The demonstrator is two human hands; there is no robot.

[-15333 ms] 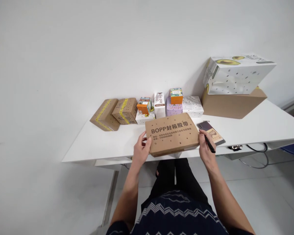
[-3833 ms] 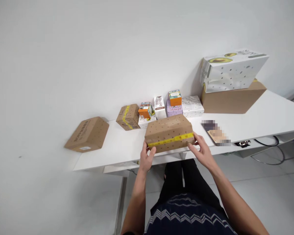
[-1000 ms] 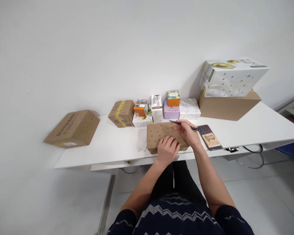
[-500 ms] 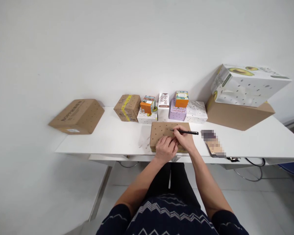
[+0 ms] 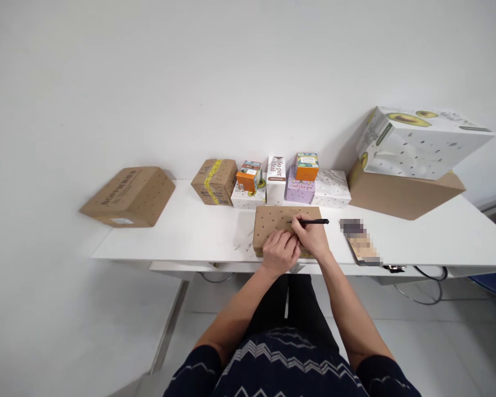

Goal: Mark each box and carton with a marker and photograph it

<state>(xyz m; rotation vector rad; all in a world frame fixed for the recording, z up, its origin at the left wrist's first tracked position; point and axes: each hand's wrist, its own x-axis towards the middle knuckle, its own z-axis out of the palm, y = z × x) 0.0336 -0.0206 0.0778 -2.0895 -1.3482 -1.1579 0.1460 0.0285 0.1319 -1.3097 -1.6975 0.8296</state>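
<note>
A brown cardboard box [image 5: 265, 223] with rows of small dark marks on its top lies at the front edge of the white table. My right hand [image 5: 313, 236] grips a black pen [image 5: 319, 221], its tip at the box's top and its back end pointing right. My left hand [image 5: 280, 252] holds the front of the same box, fingers bent over its top face. Both hands sit side by side, close together, and cover the box's front right part.
Behind the box stand a taped carton [image 5: 215, 184], small orange boxes [image 5: 307, 171], a lilac box [image 5: 300, 192] and white boxes [image 5: 333, 190]. A large carton [image 5: 134, 196] is at the left. An avocado-print box [image 5: 421, 151] leans on another carton [image 5: 400, 196]. A blurred phone-like object [image 5: 360, 242] lies right.
The pen's back end has shifted slightly left and up with a small movement of my right hand. My left hand and the box stay in place.
</note>
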